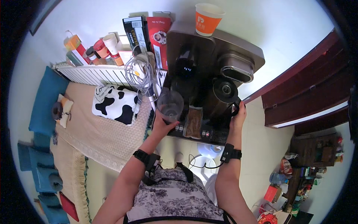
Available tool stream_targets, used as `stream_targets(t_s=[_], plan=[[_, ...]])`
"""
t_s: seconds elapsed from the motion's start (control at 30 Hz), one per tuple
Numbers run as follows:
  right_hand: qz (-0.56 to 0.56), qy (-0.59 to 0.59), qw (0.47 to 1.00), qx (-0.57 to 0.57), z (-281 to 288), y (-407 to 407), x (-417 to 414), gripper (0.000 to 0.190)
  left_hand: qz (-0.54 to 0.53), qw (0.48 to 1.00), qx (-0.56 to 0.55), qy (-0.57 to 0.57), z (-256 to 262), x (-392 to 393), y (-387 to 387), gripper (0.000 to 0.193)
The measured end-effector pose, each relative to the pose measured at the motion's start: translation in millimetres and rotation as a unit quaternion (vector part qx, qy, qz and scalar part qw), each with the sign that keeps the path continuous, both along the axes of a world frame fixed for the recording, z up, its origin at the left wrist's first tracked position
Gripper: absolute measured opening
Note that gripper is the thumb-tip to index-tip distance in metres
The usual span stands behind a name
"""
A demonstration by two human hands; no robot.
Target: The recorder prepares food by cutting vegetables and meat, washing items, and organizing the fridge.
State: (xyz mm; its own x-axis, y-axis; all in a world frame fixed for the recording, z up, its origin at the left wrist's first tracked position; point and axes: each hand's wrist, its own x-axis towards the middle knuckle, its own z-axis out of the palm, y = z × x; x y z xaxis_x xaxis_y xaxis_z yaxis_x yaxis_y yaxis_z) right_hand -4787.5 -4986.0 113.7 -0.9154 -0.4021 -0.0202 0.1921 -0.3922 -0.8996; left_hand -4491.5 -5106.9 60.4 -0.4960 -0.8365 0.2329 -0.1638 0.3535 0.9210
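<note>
My left hand (pixel 163 126) is wrapped around the lower part of a clear cup (pixel 170 105), which stands at the left of a dark drink machine's (pixel 193 44) glossy top. On the right, my right hand (pixel 238 115) grips the black handle of a kettle (pixel 225 90) that sits below the machine's spout. Between the two hands lies a clear packet of brown contents (pixel 193 123), near the front control buttons. A lit display reads 44. An orange and white paper cup (pixel 208 19) stands on top of the machine.
Coiled grey cable (pixel 139 73) hangs just left of the machine, by boxes and jars on a white radiator (pixel 84 75). A sofa with a cow-print cushion (pixel 116 104) lies at left. Under the machine is a blue water bottle (pixel 209 150); dark red doors (pixel 304 84) stand at right.
</note>
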Motion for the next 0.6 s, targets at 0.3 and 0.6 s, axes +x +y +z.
stream_targets(t_s=[0.3, 0.6], plan=[[0.022, -0.022, 0.999, -0.010, 2, 0, 2, 0.034, 0.001, 1.000, 0.009, 0.012, -8, 0, -2, 0.090], [0.000, -0.015, 1.000, 0.001, 3, -1, 2, 0.032, 0.001, 1.000, 0.011, 0.017, -5, 1, -1, 0.091]])
